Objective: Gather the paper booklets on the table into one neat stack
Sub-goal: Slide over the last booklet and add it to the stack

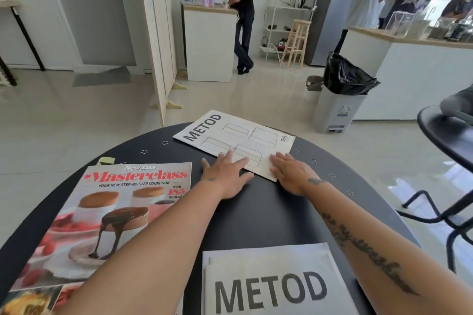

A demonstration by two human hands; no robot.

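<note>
A white METOD booklet [238, 135] with box drawings lies at the far edge of the round black table [258, 215], part of it over the rim. My left hand [225, 174] lies flat with its fingertips on the booklet's near edge. My right hand [291, 172] rests flat on its near right corner. Neither hand grips anything. A second METOD booklet [271, 281] lies at the near edge, on top of other white sheets. A Masterclass cookbook magazine [102, 217] lies at the left, over another colourful magazine [30, 302].
A yellow slip [106, 160] peeks out behind the cookbook. A grey bin with a black bag [337, 100] stands past the table on the right, a black stool [448, 151] further right. A folding screen [158, 41] stands ahead. People stand at white counters behind.
</note>
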